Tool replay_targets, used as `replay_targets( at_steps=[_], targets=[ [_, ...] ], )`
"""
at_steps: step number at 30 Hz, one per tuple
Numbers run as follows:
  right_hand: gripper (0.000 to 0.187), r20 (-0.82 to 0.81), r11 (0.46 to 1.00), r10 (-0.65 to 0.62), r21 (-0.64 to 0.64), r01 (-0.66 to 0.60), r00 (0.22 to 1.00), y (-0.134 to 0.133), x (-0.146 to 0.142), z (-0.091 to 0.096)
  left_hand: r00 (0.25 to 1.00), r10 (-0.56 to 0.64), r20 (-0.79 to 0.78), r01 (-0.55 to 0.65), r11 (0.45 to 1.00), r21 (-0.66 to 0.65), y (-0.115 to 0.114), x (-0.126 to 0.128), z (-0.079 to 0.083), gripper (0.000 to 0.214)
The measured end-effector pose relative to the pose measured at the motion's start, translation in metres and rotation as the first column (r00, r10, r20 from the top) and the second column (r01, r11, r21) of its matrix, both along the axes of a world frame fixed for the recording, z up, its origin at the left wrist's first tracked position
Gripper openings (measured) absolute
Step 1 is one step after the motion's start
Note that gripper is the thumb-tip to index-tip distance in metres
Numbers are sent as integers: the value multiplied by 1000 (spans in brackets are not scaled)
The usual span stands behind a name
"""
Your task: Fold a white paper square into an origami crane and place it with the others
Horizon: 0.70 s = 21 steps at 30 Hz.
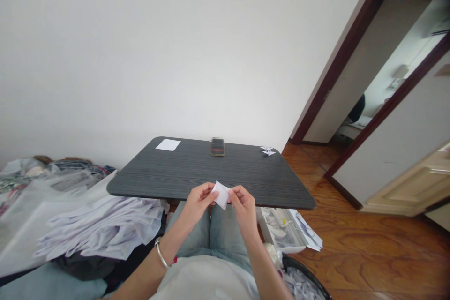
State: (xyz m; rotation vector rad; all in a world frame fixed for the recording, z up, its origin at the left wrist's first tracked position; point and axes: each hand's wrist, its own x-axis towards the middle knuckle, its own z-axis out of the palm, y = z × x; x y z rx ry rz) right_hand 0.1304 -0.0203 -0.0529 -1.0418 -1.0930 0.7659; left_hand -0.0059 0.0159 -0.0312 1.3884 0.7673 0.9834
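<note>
A small folded white paper is held up between my two hands over the front edge of the dark table. My left hand pinches its left side, thumb in front. On the right side, the thumb and fingers of my right hand close on the paper near its corner. Toward the table's far right lie a few small folded paper cranes. A flat white sheet stack rests at the back left.
A dark phone-like object is at the table's back edge by the wall. On the left, white cloth and plastic-wrapped items are piled. A white box with odds and ends sits at the right, beside a dark bin of paper scraps.
</note>
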Motion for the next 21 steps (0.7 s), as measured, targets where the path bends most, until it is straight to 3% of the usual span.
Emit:
replay_targets(
  at_steps=[9, 21],
  targets=[
    [25, -53, 980, 185, -69, -189, 981, -2, 0, 4, 997, 51, -62, -48, 997, 55, -2, -4, 1, 27],
    [17, 37, 979, 190, -78, -187, 981, -3, 6, 6, 928, 136, -346, -9, 938, 346, -4, -7, 0, 26]
  ],
)
